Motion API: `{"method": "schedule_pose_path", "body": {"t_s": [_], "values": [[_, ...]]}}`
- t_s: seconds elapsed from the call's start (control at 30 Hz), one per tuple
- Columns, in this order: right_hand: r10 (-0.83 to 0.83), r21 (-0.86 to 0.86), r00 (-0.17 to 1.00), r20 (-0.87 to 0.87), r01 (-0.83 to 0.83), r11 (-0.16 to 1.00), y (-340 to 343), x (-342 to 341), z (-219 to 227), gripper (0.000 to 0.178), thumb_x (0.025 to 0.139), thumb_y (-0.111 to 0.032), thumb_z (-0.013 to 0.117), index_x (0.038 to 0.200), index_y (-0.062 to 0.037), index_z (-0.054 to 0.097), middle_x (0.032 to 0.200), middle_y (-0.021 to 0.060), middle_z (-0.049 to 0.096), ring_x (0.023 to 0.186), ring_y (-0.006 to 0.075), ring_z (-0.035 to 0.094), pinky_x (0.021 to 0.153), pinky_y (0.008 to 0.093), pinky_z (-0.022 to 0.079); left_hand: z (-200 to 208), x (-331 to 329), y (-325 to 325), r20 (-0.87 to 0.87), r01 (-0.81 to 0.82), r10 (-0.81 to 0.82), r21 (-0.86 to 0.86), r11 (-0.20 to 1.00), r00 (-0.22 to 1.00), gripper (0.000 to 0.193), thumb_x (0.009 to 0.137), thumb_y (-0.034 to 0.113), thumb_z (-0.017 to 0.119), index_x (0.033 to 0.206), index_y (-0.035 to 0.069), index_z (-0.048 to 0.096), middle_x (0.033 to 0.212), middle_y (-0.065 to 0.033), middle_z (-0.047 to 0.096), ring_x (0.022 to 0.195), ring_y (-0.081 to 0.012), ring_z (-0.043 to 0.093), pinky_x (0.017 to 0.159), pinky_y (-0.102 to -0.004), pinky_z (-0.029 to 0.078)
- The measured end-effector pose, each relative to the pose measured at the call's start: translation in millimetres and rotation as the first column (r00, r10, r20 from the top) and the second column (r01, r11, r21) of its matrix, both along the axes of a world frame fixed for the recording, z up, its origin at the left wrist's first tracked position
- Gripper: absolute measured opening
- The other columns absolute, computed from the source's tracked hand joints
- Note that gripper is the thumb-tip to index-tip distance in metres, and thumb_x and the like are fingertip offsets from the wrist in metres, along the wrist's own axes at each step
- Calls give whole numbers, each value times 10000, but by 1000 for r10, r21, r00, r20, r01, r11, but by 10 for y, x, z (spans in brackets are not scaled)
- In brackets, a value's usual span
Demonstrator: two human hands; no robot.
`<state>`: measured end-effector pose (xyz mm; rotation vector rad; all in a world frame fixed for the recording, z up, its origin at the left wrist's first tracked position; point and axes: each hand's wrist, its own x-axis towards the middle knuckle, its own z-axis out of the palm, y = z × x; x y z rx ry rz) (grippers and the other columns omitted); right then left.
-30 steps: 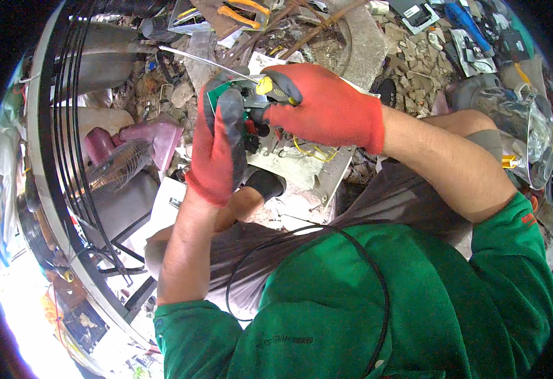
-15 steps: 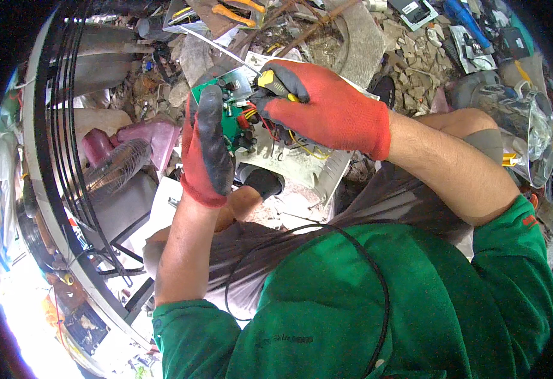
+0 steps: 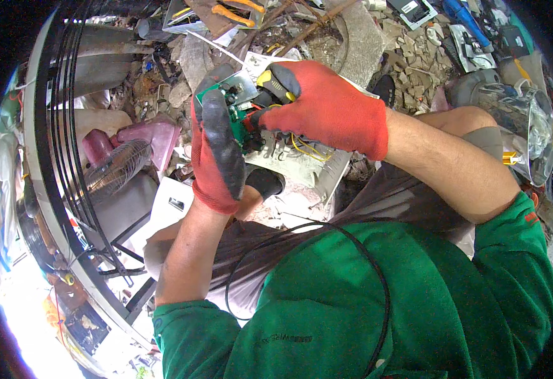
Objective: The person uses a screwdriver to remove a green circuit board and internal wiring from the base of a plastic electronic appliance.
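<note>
My left hand point(image 3: 216, 136), in a red glove with dark palm coating, is closed around a green circuit board point(image 3: 237, 126), held upright by its edge. A bare metal plate point(image 3: 241, 87) and dark components stand on the board. My right hand point(image 3: 327, 104), gloved alike, grips a screwdriver point(image 3: 276, 85) by its yellow-and-black handle, with a long thin shaft seeming to point up and left. Its lower fingertips are at the board's right side, by red and yellow wires point(image 3: 305, 146). What these fingertips touch is partly hidden.
Under my hands lies a whitish panel point(image 3: 324, 177). Orange-handled pliers point(image 3: 233, 15) rest in and around a box at the top. Rubble point(image 3: 412, 79) covers the ground to the right. On the left are a wire fan guard point(image 3: 121, 164) and a frame with black cables point(image 3: 74, 126).
My left hand has shifted slightly right with the circuit board, which is now turned more edge-on. My right fingertips have moved in against the board's side. The screwdriver stays in my right hand.
</note>
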<state>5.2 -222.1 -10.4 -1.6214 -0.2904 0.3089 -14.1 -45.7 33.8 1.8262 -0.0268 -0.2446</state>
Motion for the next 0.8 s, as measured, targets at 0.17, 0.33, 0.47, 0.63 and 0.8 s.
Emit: {"method": "schedule_pose_path", "body": {"t_s": [0.17,0.33,0.47,0.63,0.8], "values": [[4,-70,999,44,-1,998,-25,11,39,314,779,-279,661,923,-1,635,836,202,667,768,337,643,738,421,501,-75,11,83,197,86,-123,183,979,973,579,1028,534,365,1353,65,469,1120,-44,599,948,-126,597,804,-277,494],[4,-59,999,35,-2,998,-57,-1,72,289,778,-261,638,899,1,620,812,207,652,755,358,631,716,424,498,-68,35,59,130,95,-100,45,994,986,578,1035,533,343,1332,63,501,1122,-45,619,958,-125,597,828,-284,488],[-34,-79,996,83,41,996,-38,4,-4,265,780,-250,631,850,5,624,774,189,656,702,317,630,684,410,497,-88,45,94,106,89,-96,63,994,990,602,1019,563,360,1341,73,501,1106,-29,620,938,-113,592,792,-266,482],[-38,126,992,-122,53,991,-22,2,-13,263,787,-256,655,809,6,641,699,124,643,636,181,588,636,358,483,-69,41,-12,-46,-49,46,-70,996,998,621,1001,591,383,1355,92,491,1067,-5,606,864,-89,564,706,-231,456],[1,65,992,-126,7,998,-29,4,59,280,799,-266,665,824,13,654,688,105,634,643,149,565,628,343,474,-99,3,-16,-5,-23,23,-30,999,1000,642,992,605,393,1365,91,476,1046,-4,598,833,-85,550,672,-231,443]]}}
